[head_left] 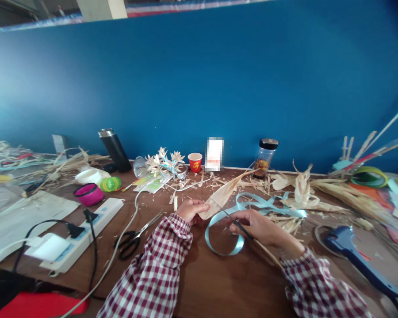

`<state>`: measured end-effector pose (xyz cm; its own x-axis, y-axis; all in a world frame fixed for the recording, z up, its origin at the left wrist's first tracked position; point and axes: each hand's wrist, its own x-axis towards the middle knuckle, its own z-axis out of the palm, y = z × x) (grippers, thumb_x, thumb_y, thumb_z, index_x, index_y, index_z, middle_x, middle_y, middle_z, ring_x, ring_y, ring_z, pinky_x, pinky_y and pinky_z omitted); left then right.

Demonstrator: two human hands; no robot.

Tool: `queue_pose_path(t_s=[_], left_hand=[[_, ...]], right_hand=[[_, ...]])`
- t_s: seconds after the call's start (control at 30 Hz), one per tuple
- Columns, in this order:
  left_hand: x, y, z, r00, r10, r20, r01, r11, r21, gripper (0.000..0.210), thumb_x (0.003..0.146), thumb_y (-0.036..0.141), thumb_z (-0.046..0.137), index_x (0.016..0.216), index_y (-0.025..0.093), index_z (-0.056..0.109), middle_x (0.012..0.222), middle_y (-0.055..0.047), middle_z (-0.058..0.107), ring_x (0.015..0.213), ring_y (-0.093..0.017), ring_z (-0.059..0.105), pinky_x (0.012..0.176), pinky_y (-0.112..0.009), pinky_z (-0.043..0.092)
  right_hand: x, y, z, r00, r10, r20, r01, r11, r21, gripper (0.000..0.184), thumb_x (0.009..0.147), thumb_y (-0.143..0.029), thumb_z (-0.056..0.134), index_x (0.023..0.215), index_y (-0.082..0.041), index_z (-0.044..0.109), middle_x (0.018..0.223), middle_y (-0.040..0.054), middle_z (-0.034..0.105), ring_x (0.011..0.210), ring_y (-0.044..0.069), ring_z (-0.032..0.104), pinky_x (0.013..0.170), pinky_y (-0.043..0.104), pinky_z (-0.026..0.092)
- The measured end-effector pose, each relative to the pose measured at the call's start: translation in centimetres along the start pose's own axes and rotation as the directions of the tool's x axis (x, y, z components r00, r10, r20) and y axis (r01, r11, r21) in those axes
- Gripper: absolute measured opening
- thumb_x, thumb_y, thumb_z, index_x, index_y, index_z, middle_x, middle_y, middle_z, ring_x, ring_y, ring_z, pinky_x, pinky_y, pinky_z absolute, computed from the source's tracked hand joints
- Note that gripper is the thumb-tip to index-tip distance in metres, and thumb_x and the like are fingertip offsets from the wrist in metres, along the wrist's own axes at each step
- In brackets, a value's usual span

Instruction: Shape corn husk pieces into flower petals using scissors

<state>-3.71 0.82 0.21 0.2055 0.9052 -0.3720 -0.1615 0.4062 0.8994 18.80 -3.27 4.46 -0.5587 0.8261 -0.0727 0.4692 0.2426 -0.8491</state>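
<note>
My left hand pinches the lower end of a pale dried corn husk, whose narrow tip points up to the right. Held in my right hand is a slender tool with a thin tip, a dark middle and a wood-coloured rear end; its exact kind is unclear. The tip lies across or just in front of the husk; contact is hard to tell. A light blue ribbon loops on the table between and beyond my hands. Black-handled scissors lie left of my left forearm.
At left are a white power strip, cables and a pink round container. Husk flowers, a red paper cup and a lidded jar line the blue partition. A blue glue gun lies right.
</note>
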Motion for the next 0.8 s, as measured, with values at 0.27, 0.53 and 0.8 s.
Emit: queue_pose_path(t_s=[0.27,0.53,0.8], left_hand=[[0.3,0.0,-0.2,1.000,-0.017,0.014,0.017,1.000,-0.004,0.008,0.069,0.016,0.070,0.070,0.012,0.062,0.052,-0.002,0.062,0.038,-0.011,0.054,0.035,-0.020,0.036],[0.3,0.1,-0.1,1.000,0.001,0.003,-0.001,1.000,-0.027,0.007,0.068,0.017,0.070,0.065,0.014,0.065,0.053,-0.002,0.064,0.043,-0.011,0.057,0.040,-0.021,0.041],[0.6,-0.2,-0.5,0.998,0.015,0.059,-0.011,0.997,-0.074,0.005,0.068,0.017,0.072,0.067,0.014,0.067,0.059,-0.004,0.066,0.051,-0.013,0.060,0.048,-0.024,0.046]], right_hand=[[0.1,0.3,0.0,1.000,-0.011,0.016,0.011,1.000,-0.009,0.039,0.079,-0.050,0.058,0.096,-0.018,0.072,0.081,0.0046,0.070,0.072,0.019,0.060,0.062,0.027,0.046],[0.2,0.5,0.3,1.000,-0.015,-0.022,0.015,1.000,0.011,0.033,0.080,-0.046,0.059,0.091,-0.016,0.070,0.076,0.0037,0.068,0.067,0.016,0.058,0.059,0.025,0.043],[0.3,1.3,0.4,0.999,0.042,0.009,-0.042,0.997,0.064,0.038,0.078,-0.050,0.059,0.091,-0.016,0.070,0.065,0.0021,0.063,0.055,0.012,0.051,0.050,0.022,0.037]])
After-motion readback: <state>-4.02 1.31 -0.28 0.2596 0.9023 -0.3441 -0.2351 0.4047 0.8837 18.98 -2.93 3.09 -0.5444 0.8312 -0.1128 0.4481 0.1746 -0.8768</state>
